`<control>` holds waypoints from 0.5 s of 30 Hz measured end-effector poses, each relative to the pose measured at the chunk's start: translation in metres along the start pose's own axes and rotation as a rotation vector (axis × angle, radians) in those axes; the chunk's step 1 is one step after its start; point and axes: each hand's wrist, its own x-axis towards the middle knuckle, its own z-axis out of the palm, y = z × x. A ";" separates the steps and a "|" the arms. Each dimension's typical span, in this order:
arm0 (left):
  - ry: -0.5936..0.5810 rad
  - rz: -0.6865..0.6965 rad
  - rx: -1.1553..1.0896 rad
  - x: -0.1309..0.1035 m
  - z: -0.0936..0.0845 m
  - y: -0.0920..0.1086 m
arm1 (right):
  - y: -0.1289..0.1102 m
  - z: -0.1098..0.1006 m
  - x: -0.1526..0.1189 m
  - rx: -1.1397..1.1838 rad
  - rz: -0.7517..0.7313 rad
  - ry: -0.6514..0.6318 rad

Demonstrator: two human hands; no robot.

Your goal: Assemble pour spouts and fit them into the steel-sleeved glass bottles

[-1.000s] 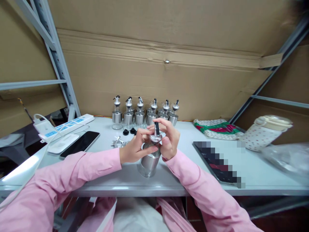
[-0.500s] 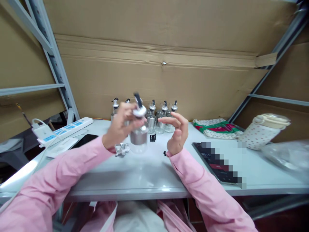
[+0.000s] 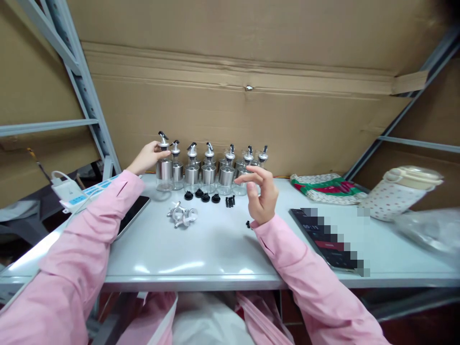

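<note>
My left hand [image 3: 151,157] grips the neck of a glass bottle [image 3: 164,170] with a steel band and a black-tipped spout, at the left end of a row. Several similar bottles [image 3: 209,173] stand upright to its right, near the cardboard. My right hand [image 3: 264,196] hovers over the table with curled, parted fingers and holds nothing. In front of the row lie several black stoppers [image 3: 205,197] and small black pieces [image 3: 230,201]. Silvery spout parts [image 3: 182,215] form a small pile closer to me.
A phone [image 3: 325,242] lies at the right, with a patterned cloth [image 3: 327,188] and a dotted cup [image 3: 398,194] behind it. Under my left forearm is a dark phone [image 3: 134,213], near a power strip [image 3: 84,195]. Cardboard [image 3: 237,115] walls the back.
My left hand has carried the bottle from above the table's middle to the row's left end, uncovering the black stoppers. My right hand has barely moved.
</note>
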 end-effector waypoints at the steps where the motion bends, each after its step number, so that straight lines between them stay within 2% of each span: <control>1: 0.008 -0.003 -0.014 0.000 0.002 -0.001 | 0.000 0.000 0.000 -0.003 0.001 -0.006; 4: 0.008 -0.044 -0.042 -0.002 0.010 -0.008 | -0.001 0.000 0.000 -0.013 0.008 -0.037; 8: -0.101 -0.126 -0.061 -0.004 0.018 -0.024 | 0.000 0.000 -0.001 -0.008 0.019 -0.073; 15: -0.120 -0.050 -0.056 -0.002 0.035 -0.038 | 0.000 0.002 -0.001 -0.009 0.026 -0.103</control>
